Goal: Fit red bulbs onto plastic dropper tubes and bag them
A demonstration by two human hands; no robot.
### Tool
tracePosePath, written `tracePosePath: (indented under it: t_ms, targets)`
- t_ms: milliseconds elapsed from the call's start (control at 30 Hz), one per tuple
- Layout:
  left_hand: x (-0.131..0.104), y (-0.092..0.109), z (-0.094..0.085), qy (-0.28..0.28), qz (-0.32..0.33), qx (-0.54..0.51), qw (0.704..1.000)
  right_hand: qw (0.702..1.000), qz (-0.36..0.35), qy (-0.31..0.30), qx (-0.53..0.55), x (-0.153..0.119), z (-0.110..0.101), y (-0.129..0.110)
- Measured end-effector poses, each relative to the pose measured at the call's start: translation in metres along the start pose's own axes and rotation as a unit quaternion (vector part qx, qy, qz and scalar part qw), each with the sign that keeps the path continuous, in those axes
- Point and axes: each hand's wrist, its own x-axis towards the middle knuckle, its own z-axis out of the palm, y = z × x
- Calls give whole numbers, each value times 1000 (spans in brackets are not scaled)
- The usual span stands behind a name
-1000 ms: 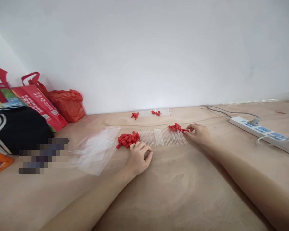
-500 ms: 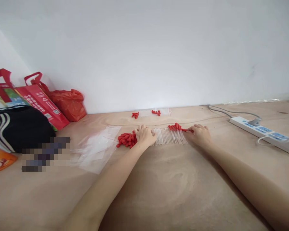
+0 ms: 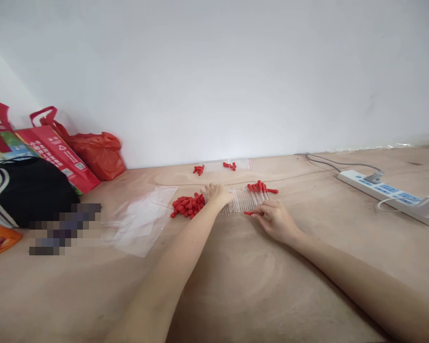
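A row of clear thin plastic tubes (image 3: 245, 201) lies on the wooden tabletop (image 3: 236, 276), some with red caps (image 3: 259, 186) at their far ends. A heap of loose red caps (image 3: 186, 206) lies just left of the row. My left hand (image 3: 217, 193) rests curled on the left end of the row, beside the heap. My right hand (image 3: 276, 220) is at the near edge of the row, pinching a small red piece (image 3: 249, 213) between its fingertips.
Clear plastic bags (image 3: 143, 220) lie left of the heap. Red bags (image 3: 75, 152) and a black striped bag (image 3: 25, 190) stand at the far left. More red caps (image 3: 214, 167) lie near the wall. A white power strip (image 3: 389, 196) with cables sits at the right.
My left hand went from the near side of the heap up onto the left end of the tube row. My right hand moved from the row's far right end to its near edge.
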Motion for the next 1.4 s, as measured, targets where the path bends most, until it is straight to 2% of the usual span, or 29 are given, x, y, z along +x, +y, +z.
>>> tracePosePath:
  t_ms: [200, 333, 467, 533, 567, 600, 700, 767, 867, 1067, 1400]
  targets:
    - [1, 6, 0, 2, 6, -10, 1000, 998, -39, -46, 17, -6, 15, -22]
    - [-12, 1, -14, 38, 71, -28, 996, 999, -25, -40, -18, -6, 16, -27]
    - [-41, -27, -33, 64, 209, -60, 974, 998, -20, -43, -42, -4, 18, -27]
    - [-56, -47, -35, 62, 274, -68, 957, 998, -26, -44, -49, -3, 20, -27]
    - [-63, -57, -33, 62, 309, -72, 946, 997, -28, -43, -53, -2, 21, -27]
    - [-69, -66, -29, 89, 357, -83, 926, 997, -30, -41, -56, -2, 21, -28]
    - [-80, -86, -11, 157, 427, -112, 883, 997, -29, -39, -53, 0, 23, -28]
    - [-83, -92, 0, 176, 440, -123, 872, 998, -29, -40, -27, 0, 24, -27]
    - [-85, -92, 8, 179, 437, -134, 871, 998, -39, -37, 32, 1, 25, -26]
    - [-86, -90, 6, 168, 427, -137, 878, 994, -68, -35, 72, 0, 24, -27]
    - [-85, -90, 7, 173, 451, -128, 866, 993, -74, -45, 85, -1, 21, -34]
